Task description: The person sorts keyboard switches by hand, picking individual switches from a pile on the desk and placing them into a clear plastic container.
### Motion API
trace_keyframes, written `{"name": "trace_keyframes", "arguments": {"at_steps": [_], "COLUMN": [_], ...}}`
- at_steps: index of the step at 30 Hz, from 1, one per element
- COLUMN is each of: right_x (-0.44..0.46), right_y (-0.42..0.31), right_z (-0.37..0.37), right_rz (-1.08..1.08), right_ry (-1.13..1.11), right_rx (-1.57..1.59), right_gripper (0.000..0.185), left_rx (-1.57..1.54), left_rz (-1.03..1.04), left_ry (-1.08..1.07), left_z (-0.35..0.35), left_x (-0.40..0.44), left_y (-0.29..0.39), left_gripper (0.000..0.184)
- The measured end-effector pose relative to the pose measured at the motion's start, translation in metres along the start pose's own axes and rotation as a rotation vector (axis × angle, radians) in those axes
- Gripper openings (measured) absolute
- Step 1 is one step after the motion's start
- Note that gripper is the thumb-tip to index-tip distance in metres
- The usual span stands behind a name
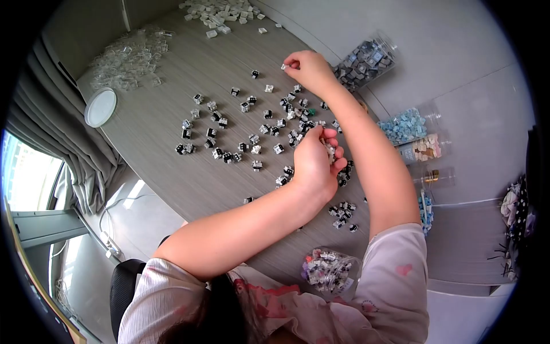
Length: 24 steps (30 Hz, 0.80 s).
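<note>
Many mechanical keyboard switches (223, 123), black and white with clear parts, lie scattered over the grey wood-grain table (172, 178). My left hand (317, 163) is cupped, its fingers curled around a handful of small pale pieces that look like keyboard switches (330, 150); most of them are hidden by the palm. Farther out, my right hand (309, 70) pinches a small white piece (283, 67) between thumb and fingertips, just above the table. Under it lies a loose white switch (268, 89). One green switch (311, 112) sits in the cluster between my hands.
Clear plastic pieces (129, 60) and white keycaps (220, 14) are heaped at the far side. A white round lid (101, 107) lies at the left edge. Jars of grey keycaps (366, 60) and blue keycaps (403, 126) stand right. A switch-filled jar (329, 269) is near my body.
</note>
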State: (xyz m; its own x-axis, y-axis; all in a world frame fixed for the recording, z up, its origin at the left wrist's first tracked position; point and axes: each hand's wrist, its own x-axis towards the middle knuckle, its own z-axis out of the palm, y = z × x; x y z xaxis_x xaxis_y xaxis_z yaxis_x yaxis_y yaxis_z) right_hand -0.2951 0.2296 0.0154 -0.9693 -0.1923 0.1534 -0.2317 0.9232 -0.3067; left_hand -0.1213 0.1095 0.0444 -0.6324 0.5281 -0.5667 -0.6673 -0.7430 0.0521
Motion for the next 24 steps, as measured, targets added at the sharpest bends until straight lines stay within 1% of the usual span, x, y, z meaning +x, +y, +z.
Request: {"name": "trace_keyframes", "arguments": {"at_steps": [1, 2, 4, 7, 10, 13, 15, 17, 18, 21, 22, 24], "right_x": [0.0, -0.002, -0.018, -0.054, -0.099, -0.13, -0.135, -0.131, -0.125, -0.093, -0.083, -0.061], "right_y": [0.0, 0.001, -0.006, -0.029, -0.052, -0.063, -0.067, -0.062, -0.055, -0.042, -0.046, -0.044], "right_z": [0.0, -0.001, -0.01, -0.039, -0.065, -0.08, -0.085, -0.089, -0.09, -0.072, -0.066, -0.04], "right_rz": [-0.001, -0.053, -0.157, -0.399, -0.466, -0.452, -0.433, -0.402, -0.349, -0.179, -0.144, -0.213], "right_ry": [-0.02, 0.026, 0.115, 0.277, 0.377, 0.343, 0.281, 0.218, 0.226, 0.144, 0.032, -0.029], "right_rx": [-0.006, 0.017, 0.06, -0.035, -0.11, -0.056, 0.013, 0.124, 0.124, 0.115, 0.075, 0.065], "right_gripper": [0.031, 0.028, 0.024, 0.017, 0.015, 0.018, 0.019, 0.019, 0.019, 0.023, 0.027, 0.028], "left_rx": [0.005, 0.003, -0.034, -0.104, -0.174, -0.176, -0.148, -0.073, -0.039, 0.039, 0.074, 0.129], "left_rz": [-0.001, 0.028, 0.048, 0.083, 0.129, 0.175, 0.208, 0.182, 0.171, 0.104, 0.064, -0.013], "left_ry": [0.029, -0.026, -0.033, -0.054, -0.079, -0.109, -0.125, -0.097, -0.083, -0.072, -0.069, -0.059], "left_z": [0.001, -0.005, -0.006, -0.006, 0.0, 0.003, 0.005, 0.003, 0.001, -0.004, -0.007, -0.011], "left_x": [-0.001, 0.004, 0.007, 0.012, 0.014, 0.008, 0.005, 0.005, 0.007, 0.009, 0.011, 0.013], "left_y": [-0.001, -0.004, -0.003, -0.001, 0.008, 0.014, 0.019, 0.019, 0.017, 0.004, -0.002, -0.011], "left_gripper": [0.021, 0.023, 0.025, 0.028, 0.031, 0.034, 0.034, 0.034, 0.034, 0.031, 0.03, 0.024]}}
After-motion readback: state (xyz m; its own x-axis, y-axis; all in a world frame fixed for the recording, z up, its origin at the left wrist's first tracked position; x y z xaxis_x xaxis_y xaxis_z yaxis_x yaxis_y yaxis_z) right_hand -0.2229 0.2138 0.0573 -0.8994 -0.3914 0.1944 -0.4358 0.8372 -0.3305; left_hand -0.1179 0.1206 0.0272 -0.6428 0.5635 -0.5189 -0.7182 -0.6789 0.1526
